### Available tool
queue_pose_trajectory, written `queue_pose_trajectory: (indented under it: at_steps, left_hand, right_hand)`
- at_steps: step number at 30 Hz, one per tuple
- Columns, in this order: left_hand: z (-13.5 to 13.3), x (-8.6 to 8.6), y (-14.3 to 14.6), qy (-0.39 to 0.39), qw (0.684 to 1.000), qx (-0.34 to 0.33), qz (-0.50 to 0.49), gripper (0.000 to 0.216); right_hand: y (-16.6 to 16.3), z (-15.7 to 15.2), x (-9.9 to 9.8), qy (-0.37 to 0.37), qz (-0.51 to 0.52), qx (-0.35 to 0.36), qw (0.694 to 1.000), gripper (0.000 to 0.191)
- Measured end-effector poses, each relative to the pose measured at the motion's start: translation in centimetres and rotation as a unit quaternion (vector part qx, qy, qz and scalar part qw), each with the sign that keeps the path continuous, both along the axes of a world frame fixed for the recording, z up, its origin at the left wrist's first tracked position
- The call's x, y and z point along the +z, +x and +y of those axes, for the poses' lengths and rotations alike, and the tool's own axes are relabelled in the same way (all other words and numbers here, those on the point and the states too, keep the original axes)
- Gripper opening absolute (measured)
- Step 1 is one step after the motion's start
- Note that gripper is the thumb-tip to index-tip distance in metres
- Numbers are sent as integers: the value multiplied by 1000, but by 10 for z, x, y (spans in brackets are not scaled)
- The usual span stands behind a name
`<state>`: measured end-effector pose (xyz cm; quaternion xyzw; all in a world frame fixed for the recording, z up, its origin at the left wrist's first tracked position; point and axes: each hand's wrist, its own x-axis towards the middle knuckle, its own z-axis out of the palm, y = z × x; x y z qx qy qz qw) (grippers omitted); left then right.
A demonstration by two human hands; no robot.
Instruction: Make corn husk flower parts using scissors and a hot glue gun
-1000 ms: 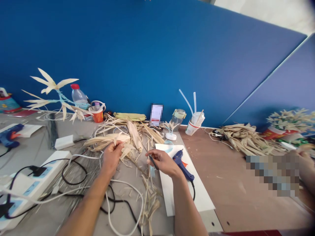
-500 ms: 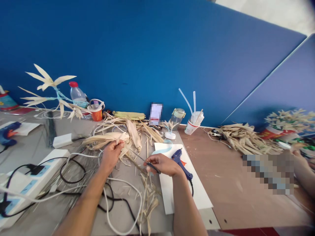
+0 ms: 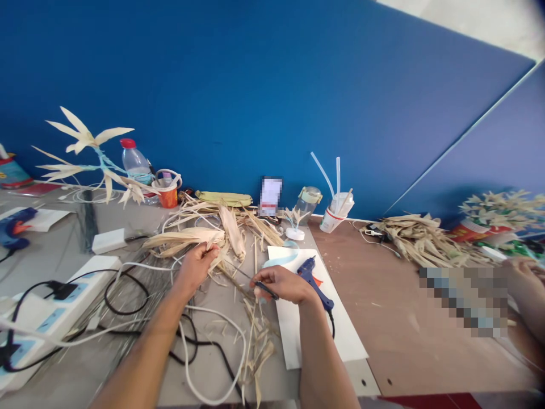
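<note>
My left hand point(image 3: 196, 267) is closed in a pinch on a small pale piece of corn husk point(image 3: 208, 246), mostly hidden by the fingers. My right hand point(image 3: 284, 282) grips scissors point(image 3: 267, 290) by their dark handles; the thin metal blades point left toward the husk. Whether the blades touch it I cannot tell. Behind my left hand lies a pile of dry corn husks point(image 3: 183, 241). A blue glue gun point(image 3: 314, 284) rests on a white sheet point(image 3: 293, 341), just right of my right hand.
On the left are a white power strip point(image 3: 72, 312) and looped cables point(image 3: 213, 400). Husk flowers on a stem point(image 3: 100, 159), a bottle point(image 3: 135, 162), a phone point(image 3: 271, 196) and a cup with glue sticks point(image 3: 331, 220) stand along the blue partition. A co-worker's hand point(image 3: 522, 284) is at right.
My left hand has shifted very slightly to the right, toward the scissors. My right hand stays almost in place. The co-worker's hand at the right has moved a little.
</note>
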<state>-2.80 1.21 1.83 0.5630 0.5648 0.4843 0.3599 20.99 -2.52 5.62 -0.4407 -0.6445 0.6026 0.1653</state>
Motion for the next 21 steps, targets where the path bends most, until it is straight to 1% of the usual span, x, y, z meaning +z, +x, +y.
queue_pose_trajectory:
  at_steps: [5, 11, 15, 21]
  left_hand:
    - [0, 2, 2, -10, 1000, 2, 8, 28]
    - [-1, 2, 3, 2, 1000, 1, 29, 28]
    - [-1, 2, 3, -1, 1000, -6, 24, 28]
    - [-3, 9, 6, -20, 1000, 4, 9, 26]
  right_hand:
    - [0, 2, -2, -7, 9, 4, 1000, 22]
    - [-1, 2, 1, -8, 0, -3, 1000, 21]
    - [-1, 2, 0, -6, 3, 1, 1000, 20]
    - [0, 4, -4, -12, 10, 1, 1000, 21]
